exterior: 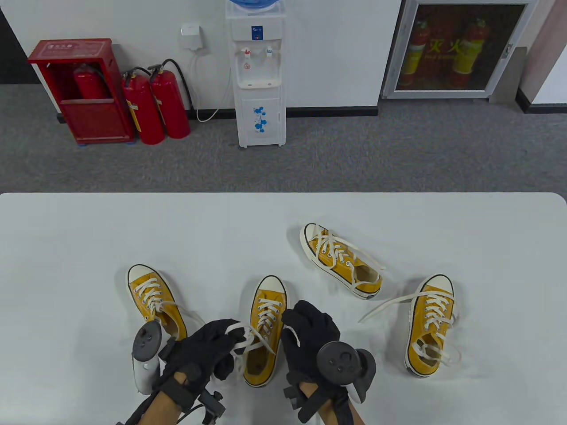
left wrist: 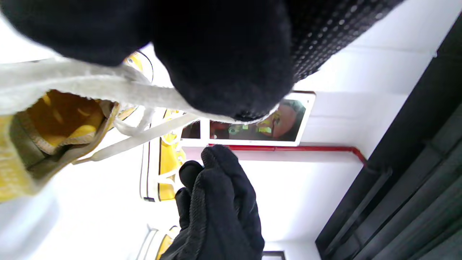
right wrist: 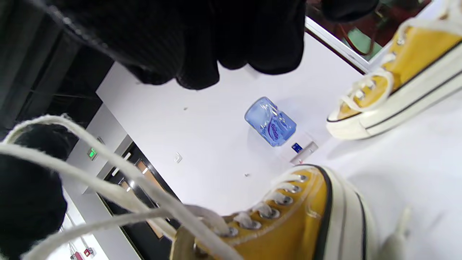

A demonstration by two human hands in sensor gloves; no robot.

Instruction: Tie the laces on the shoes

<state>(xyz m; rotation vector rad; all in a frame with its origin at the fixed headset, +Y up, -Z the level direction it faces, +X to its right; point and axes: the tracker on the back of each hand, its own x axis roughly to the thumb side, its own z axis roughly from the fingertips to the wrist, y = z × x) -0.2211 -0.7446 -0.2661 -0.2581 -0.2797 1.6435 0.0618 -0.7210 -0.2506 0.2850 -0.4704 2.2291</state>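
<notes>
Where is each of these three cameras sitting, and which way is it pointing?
Table view: high above, looking down at the white table with four yellow shoes; both gloved hands enter from below, the left hand pinching the middle shoe's lace.
Left wrist view: on the left wrist, tilted, looking across the table; left fingers on the lace, right hand opposite.
Right wrist view: on the right wrist, tilted, facing the far wall; right fingers on top.
Shared: the middle shoe and its lace.

An office or institutional room, this: beyond the hands, grey carpet (exterior: 354, 150) runs to a white wall, with a water cooler (exterior: 259, 75), red extinguishers (exterior: 155, 106) beside a red box (exterior: 82, 90), and a glazed fire cabinet (exterior: 458, 46) further right.
</notes>
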